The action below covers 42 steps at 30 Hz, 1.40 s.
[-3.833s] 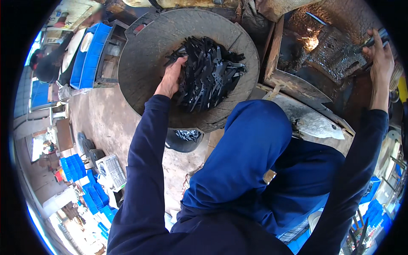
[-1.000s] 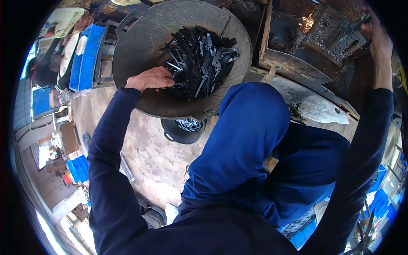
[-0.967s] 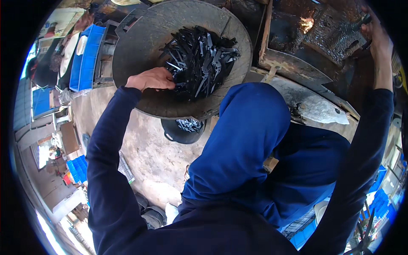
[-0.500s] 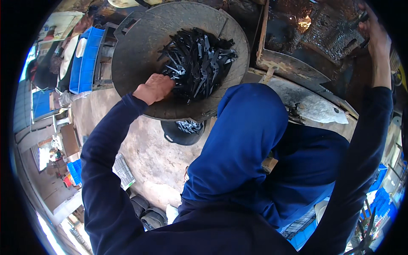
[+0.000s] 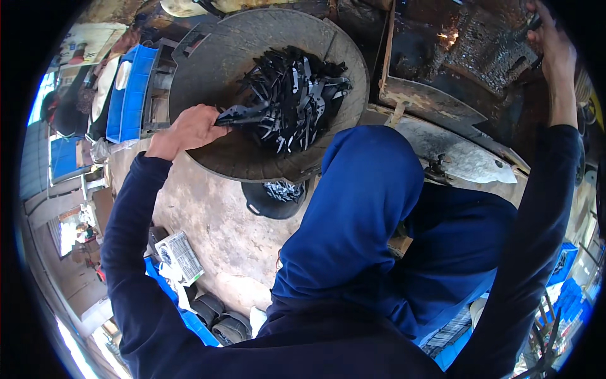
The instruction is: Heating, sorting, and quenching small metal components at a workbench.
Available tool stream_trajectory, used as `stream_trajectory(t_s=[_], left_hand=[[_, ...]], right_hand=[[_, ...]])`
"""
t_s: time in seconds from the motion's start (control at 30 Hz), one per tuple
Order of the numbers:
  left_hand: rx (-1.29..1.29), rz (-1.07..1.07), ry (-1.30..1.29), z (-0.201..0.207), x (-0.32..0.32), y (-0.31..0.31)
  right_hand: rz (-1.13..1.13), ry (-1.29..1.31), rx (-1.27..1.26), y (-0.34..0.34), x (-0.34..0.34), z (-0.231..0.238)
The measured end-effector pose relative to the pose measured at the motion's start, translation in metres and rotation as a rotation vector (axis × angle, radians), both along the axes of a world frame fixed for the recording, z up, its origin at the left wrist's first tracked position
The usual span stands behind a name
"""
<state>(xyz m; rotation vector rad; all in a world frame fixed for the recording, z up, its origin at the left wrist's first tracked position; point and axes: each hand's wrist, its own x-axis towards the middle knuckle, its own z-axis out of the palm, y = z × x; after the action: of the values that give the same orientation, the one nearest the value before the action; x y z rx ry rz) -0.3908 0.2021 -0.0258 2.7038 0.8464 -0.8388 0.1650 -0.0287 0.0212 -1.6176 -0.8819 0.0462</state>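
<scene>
My left hand (image 5: 189, 129) is closed on a dark, narrow metal piece (image 5: 243, 115) at the left side of a wide, shallow round pan (image 5: 208, 69). In the pan lies a heap of similar dark metal pieces (image 5: 297, 104), long and thin, some with shiny faces. At the far right, my right hand (image 5: 557, 57) curls around a dark handle (image 5: 534, 28) above a wet, dark metal trough (image 5: 435, 95). What the handle belongs to is hard to make out. Inside the trough lies a rough, wet plate (image 5: 495, 57) with a slot.
Under the pan's near rim stands a black bucket (image 5: 268, 205) with shiny metal pieces in it. A blue plastic bin (image 5: 131, 95) is left of the pan. A white slatted crate (image 5: 180, 256) and dark shoes (image 5: 227, 328) are on the floor. My knees are between pan and trough.
My left hand has drawn back leftward from the heap to the pan's left side, bringing a dark metal piece with it. My right hand has shifted only slightly.
</scene>
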Motion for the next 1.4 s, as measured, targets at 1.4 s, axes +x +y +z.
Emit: stream_trajectory(t_s=[1.4], left_hand=[[0.105, 0.435, -0.58, -0.142, 0.138, -0.031]], right_hand=[[-0.045, 0.069, 0.038, 0.0, 0.005, -0.007]])
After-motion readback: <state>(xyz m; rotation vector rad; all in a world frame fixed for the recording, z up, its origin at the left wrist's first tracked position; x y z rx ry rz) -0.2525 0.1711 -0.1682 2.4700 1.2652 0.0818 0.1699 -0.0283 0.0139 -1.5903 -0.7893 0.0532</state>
